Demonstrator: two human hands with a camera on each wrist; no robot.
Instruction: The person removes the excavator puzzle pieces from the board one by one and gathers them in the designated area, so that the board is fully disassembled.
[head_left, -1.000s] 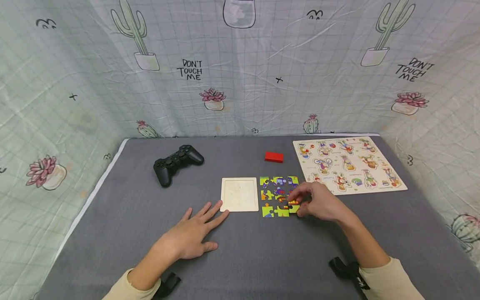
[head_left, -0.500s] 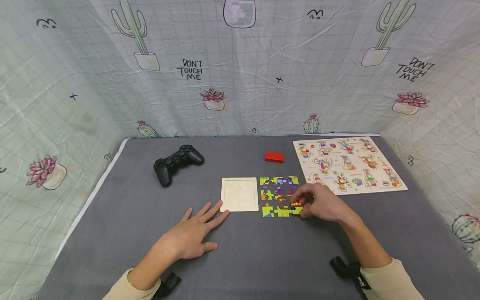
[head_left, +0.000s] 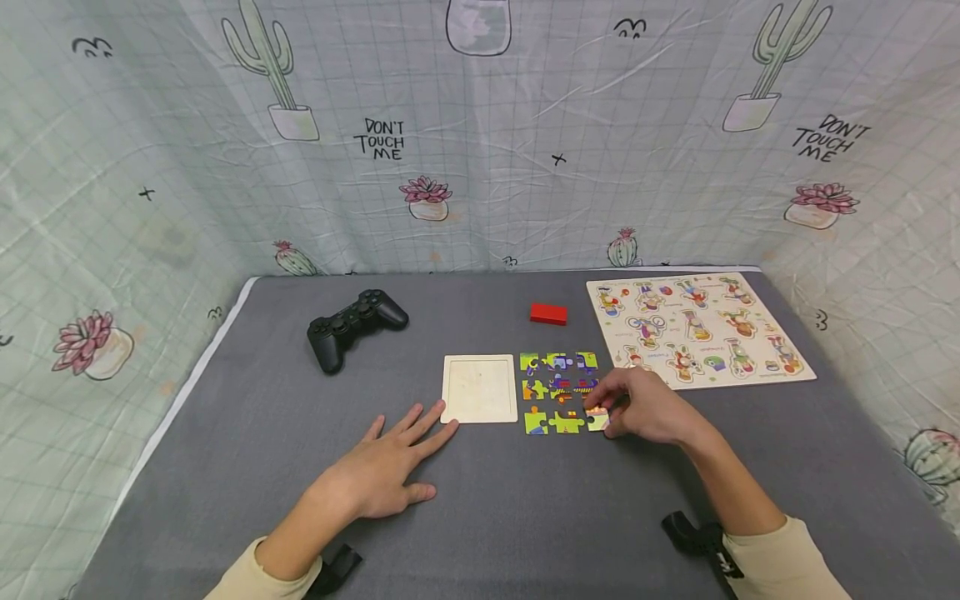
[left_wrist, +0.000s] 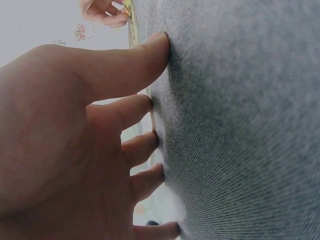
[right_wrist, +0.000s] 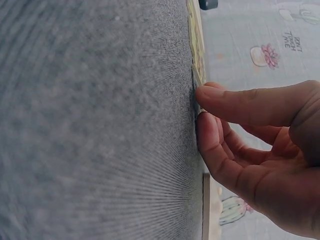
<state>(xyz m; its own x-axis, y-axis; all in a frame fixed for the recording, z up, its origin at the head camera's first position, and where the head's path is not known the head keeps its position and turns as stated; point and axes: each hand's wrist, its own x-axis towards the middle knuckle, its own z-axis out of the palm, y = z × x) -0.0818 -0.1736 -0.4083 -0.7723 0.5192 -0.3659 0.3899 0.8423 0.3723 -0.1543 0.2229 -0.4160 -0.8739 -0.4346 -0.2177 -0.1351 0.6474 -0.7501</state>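
Note:
My right hand [head_left: 643, 407] pinches the corner jigsaw piece [head_left: 597, 418] at its right edge, at the lower right of a small group of puzzle pieces [head_left: 566, 423]. The piece looks pale with glare and seems slightly tilted. In the right wrist view, thumb and index finger of the right hand [right_wrist: 265, 145] close together low by the cloth. My left hand [head_left: 386, 475] lies spread on the table, fingertips at the lower left corner of a shallow wooden puzzle tray [head_left: 480, 390] with a bare inside. The left wrist view shows the left hand [left_wrist: 90, 130] with its fingertips on the cloth.
A wooden board with animal figures [head_left: 697, 329] lies beyond my right hand. A red block [head_left: 548, 314] sits behind the pieces, and a black game controller [head_left: 356, 327] is at the back left. Grey cloth [head_left: 495, 517] covers the table; a printed curtain [head_left: 480, 167] stands around it.
My right hand has shifted slightly to the right with the corner piece, which has parted from its neighbour and turned pale in the light. My left hand has not moved.

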